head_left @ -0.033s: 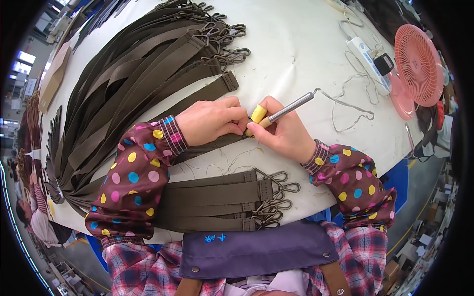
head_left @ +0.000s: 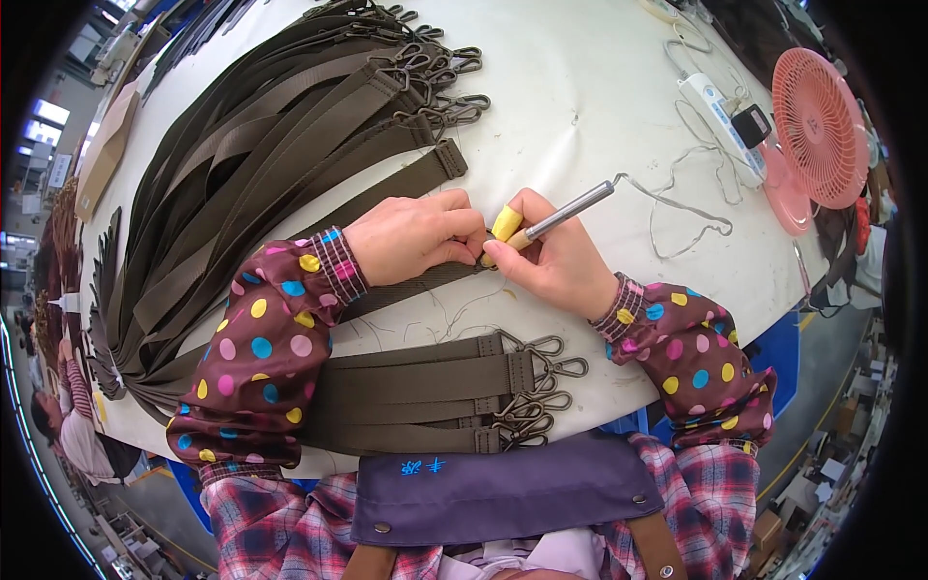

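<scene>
The left grip [head_left: 411, 240] hides part of a strap [head_left: 416, 289].

No change can be made out between the earlier picture and now. If the left hand [head_left: 414, 240] at the dark strap [head_left: 420, 287] has moved, the shift is too small to tell. The same goes for the right hand [head_left: 563, 259] and its corded, pen-shaped tool [head_left: 572, 211], whose tail points toward two o'clock in both pictures.
</scene>
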{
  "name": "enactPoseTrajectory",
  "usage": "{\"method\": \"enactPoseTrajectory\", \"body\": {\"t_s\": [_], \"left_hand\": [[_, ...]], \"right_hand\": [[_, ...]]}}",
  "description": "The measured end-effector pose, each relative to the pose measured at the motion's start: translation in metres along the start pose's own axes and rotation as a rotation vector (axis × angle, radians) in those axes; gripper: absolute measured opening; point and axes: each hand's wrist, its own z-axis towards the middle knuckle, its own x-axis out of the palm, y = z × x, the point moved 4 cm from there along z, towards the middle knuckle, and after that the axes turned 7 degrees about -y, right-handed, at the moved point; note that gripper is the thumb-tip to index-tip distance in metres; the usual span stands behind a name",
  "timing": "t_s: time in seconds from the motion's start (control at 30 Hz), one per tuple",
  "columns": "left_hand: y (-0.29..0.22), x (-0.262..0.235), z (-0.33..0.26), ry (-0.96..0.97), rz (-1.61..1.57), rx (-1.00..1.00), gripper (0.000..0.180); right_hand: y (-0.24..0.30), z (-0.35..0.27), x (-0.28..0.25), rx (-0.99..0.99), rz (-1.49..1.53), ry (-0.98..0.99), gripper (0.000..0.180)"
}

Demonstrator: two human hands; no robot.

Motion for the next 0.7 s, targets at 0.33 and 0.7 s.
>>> {"method": "enactPoseTrajectory", "body": {"t_s": [0.33,0.7], "left_hand": [[0.0008,0.0006,-0.0006,-0.008,0.006,-0.004,0.014],[-0.0007,0.0005,-0.0006,-0.017,0.005,0.000,0.014]], "right_hand": [[0.0002,0.0003,0.0011,-0.002,-0.022,0.004,0.025],[0.0000,0.0002,0.0001,-0.007,-0.038,-0.004,0.024]]}}
